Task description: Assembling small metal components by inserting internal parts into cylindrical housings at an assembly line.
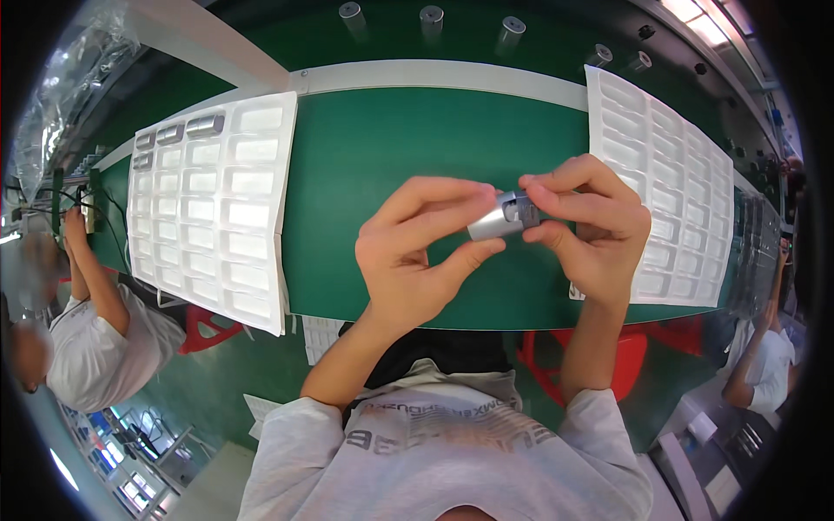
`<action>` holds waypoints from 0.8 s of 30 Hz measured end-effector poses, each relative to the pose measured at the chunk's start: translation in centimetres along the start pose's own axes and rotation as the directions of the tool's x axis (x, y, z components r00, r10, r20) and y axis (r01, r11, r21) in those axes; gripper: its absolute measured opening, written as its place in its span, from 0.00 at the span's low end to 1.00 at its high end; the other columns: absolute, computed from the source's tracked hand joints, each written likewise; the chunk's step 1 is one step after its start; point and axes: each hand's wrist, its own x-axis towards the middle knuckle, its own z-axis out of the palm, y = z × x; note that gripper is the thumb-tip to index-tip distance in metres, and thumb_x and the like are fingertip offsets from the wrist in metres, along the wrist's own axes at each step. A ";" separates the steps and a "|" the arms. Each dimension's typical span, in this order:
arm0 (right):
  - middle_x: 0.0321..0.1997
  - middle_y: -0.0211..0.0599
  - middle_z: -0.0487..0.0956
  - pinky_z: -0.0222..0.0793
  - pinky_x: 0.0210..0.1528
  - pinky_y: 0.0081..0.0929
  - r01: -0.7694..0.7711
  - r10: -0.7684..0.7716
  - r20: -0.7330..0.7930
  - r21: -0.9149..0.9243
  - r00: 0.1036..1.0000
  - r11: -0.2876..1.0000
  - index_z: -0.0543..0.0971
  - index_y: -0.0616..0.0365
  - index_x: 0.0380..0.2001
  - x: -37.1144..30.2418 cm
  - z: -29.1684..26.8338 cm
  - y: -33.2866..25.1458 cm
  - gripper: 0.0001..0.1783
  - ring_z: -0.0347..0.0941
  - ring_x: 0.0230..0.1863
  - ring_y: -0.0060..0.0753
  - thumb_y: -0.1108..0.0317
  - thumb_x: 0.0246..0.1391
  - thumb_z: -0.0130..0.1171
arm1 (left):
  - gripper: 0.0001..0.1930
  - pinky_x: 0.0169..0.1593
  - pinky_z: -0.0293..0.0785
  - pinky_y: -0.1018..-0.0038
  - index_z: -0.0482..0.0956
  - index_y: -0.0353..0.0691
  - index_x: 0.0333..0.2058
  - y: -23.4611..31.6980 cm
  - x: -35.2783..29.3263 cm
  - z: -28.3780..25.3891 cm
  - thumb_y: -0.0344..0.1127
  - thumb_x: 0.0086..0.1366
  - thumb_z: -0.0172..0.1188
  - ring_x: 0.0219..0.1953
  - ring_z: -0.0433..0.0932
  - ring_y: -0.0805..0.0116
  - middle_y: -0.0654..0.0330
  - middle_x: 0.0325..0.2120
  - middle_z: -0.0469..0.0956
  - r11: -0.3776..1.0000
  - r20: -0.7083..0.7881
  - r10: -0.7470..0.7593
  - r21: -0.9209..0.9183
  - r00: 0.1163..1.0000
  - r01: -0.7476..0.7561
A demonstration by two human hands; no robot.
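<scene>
Above the middle of the green table [365,130], a silver metal cylinder [492,224] is held between my two hands, tilted slightly up toward the right. My left hand [404,252] pinches its plain silver body between thumb and fingers. At the other end, the fingertips of my right hand [599,221] grip a darker grey end piece [526,209]. A cut-out shows in the cylinder's side near that piece. Whether the end piece is fixed or loose, I cannot tell.
On the left lies a white compartment tray [258,182] with several silver cylinders [205,126] in its far corner. Another white tray [662,187] lies right. More cylinders [432,19] stand beyond the white rail [434,75]. Co-workers [104,347] sit at both sides; red stools [630,360] are below.
</scene>
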 end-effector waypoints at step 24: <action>0.53 0.54 0.76 0.69 0.58 0.33 -0.277 0.328 -0.319 0.197 0.889 0.941 0.70 0.72 0.56 -2.3 6.6 -0.1 0.35 0.74 0.55 0.38 0.86 0.40 0.66 | 0.29 0.48 0.80 0.65 0.73 0.27 0.49 -2.6 -0.7 1.6 0.13 0.44 0.68 0.43 0.82 0.53 0.47 0.40 0.81 0.734 0.044 0.535 0.471 0.844 -0.490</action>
